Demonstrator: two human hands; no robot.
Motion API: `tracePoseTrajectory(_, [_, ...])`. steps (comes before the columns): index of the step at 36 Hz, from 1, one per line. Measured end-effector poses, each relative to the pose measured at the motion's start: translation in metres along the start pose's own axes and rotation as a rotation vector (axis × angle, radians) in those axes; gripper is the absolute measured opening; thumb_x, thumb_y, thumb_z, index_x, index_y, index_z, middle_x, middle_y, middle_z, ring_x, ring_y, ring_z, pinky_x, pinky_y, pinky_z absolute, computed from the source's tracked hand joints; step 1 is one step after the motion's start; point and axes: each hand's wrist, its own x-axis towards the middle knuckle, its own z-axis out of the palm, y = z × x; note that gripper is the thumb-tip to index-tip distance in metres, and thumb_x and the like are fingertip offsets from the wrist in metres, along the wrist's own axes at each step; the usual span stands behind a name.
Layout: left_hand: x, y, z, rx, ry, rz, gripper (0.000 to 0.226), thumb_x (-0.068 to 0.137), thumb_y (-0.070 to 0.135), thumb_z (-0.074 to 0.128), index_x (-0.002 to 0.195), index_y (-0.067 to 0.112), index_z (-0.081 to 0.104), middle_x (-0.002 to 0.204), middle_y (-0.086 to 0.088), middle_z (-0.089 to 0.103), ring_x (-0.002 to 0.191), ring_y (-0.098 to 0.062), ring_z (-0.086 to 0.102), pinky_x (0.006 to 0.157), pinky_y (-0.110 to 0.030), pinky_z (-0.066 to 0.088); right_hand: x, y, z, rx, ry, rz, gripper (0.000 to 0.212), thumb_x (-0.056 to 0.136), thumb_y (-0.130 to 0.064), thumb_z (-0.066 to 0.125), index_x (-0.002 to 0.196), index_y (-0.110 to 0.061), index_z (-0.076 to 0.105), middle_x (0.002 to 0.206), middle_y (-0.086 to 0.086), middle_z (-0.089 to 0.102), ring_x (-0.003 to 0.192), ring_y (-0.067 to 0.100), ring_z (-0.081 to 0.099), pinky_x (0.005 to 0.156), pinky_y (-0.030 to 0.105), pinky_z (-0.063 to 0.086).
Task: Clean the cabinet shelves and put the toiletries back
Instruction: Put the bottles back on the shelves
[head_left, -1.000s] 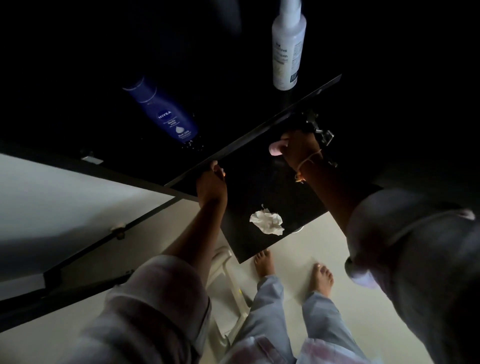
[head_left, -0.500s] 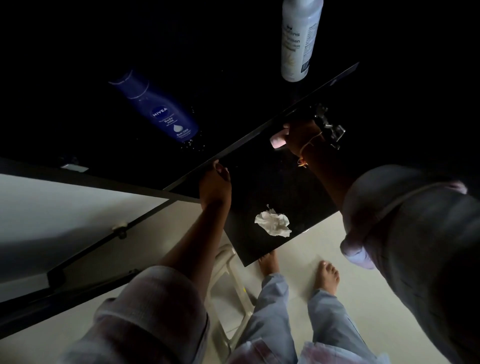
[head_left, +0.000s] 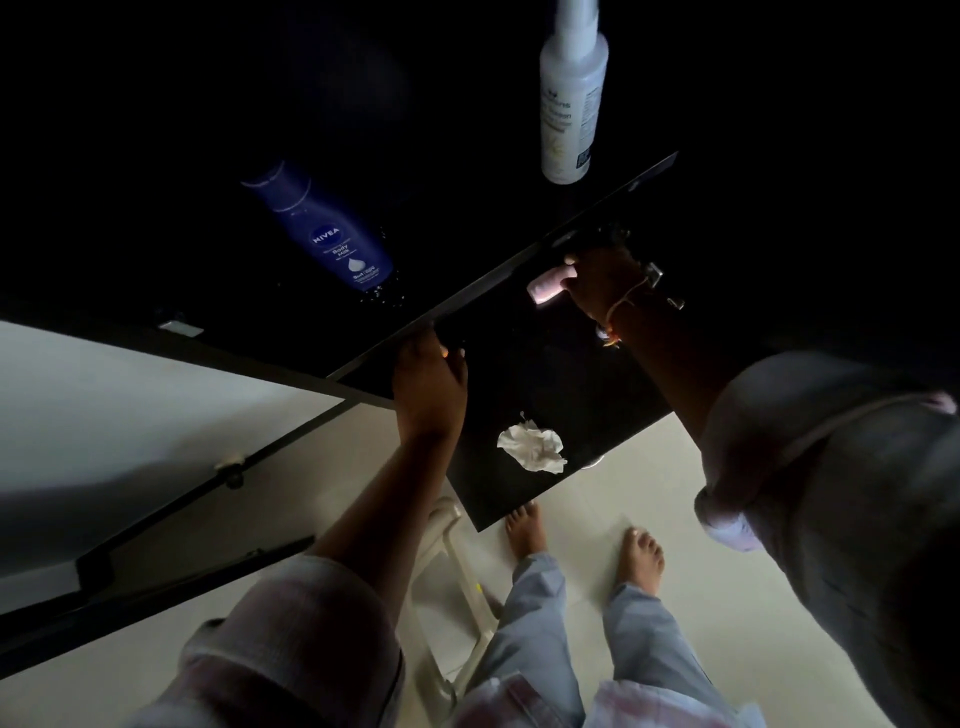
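Observation:
A dark cabinet shelf (head_left: 582, 374) slopes across the middle of the view. My left hand (head_left: 428, 382) grips its front edge. At the shelf's far right, my right hand (head_left: 602, 280) is closed around a small pink object (head_left: 545, 286), close to a metal hinge (head_left: 657, 275). A crumpled white tissue (head_left: 532, 447) lies on the shelf near its lower corner. On the darker shelf behind stand a blue Nivea body milk bottle (head_left: 332, 234) and a white spray bottle (head_left: 571, 98). The cabinet interior is too dark to see more.
A white cabinet door (head_left: 130, 415) hangs open at the left with a small knob (head_left: 228, 465). Below are my bare feet (head_left: 641, 558) on a pale tiled floor and a white plastic stool (head_left: 452, 587).
My right hand with the pink object has edged slightly upward and rightward along the shelf toward the hinge. My left hand keeps its grip on the shelf edge.

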Motion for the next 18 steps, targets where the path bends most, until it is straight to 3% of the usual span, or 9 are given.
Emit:
tracePoseTrajectory(3, [-0.012,0.005,-0.002,0.008,0.013,0.152,0.044,0.091,0.024,0.063,0.129,0.004,0.053,0.117,-0.02,0.06,0.106,-0.032,0.061,0.086,-0.04,0.052,-0.023,0.007,-0.016,-0.08,0.094,-0.003,0.034,0.087,-0.037,0.064,0.118,-0.024,0.062,0.124,0.005,0.063,0.113,0.031,0.06,0.088,0.04,0.051])
tracePoseTrajectory(7, [-0.028,0.02,0.001,-0.026,-0.069,0.229,0.042,0.094,0.027,0.059,0.13,0.007,0.053,0.132,-0.016,0.054,0.125,-0.032,0.048,0.105,-0.04,0.042,-0.054,0.014,-0.019,-0.271,0.056,-0.053,0.051,0.082,-0.047,0.069,0.126,-0.024,0.056,0.132,0.007,0.057,0.115,0.033,0.059,0.088,0.045,0.053])
tracePoseTrajectory(9, [-0.038,0.027,0.004,-0.044,-0.094,0.247,0.041,0.093,0.026,0.059,0.129,0.007,0.055,0.133,-0.016,0.054,0.125,-0.029,0.049,0.103,-0.039,0.044,-0.058,0.022,-0.01,-0.368,0.004,-0.027,0.06,0.08,-0.052,0.068,0.129,-0.02,0.054,0.131,0.01,0.057,0.116,0.033,0.058,0.089,0.044,0.053])
tracePoseTrajectory(12, [-0.05,0.034,0.011,-0.071,-0.135,0.26,0.039,0.092,0.026,0.06,0.127,0.008,0.057,0.129,-0.015,0.058,0.122,-0.027,0.054,0.099,-0.042,0.048,-0.056,0.035,0.004,-0.357,-0.134,-0.033,0.038,0.093,-0.029,0.056,0.124,-0.008,0.058,0.125,0.015,0.061,0.113,0.032,0.06,0.087,0.037,0.053])
tracePoseTrajectory(14, [-0.057,0.036,0.014,-0.104,-0.164,0.248,0.039,0.091,0.026,0.062,0.125,0.008,0.057,0.124,-0.013,0.061,0.117,-0.026,0.057,0.095,-0.041,0.051,-0.054,0.043,0.011,-0.45,-0.121,-0.111,0.033,0.097,-0.021,0.047,0.122,-0.005,0.06,0.123,0.015,0.061,0.112,0.033,0.059,0.087,0.034,0.052])
tracePoseTrajectory(18, [-0.065,0.038,0.013,-0.116,-0.187,0.244,0.038,0.09,0.026,0.063,0.124,0.01,0.058,0.118,-0.01,0.062,0.111,-0.024,0.06,0.091,-0.036,0.052,-0.058,0.046,0.017,-0.264,-0.055,-0.09,0.029,0.096,-0.024,0.052,0.118,-0.01,0.063,0.12,0.01,0.065,0.112,0.028,0.059,0.1,0.04,0.045])
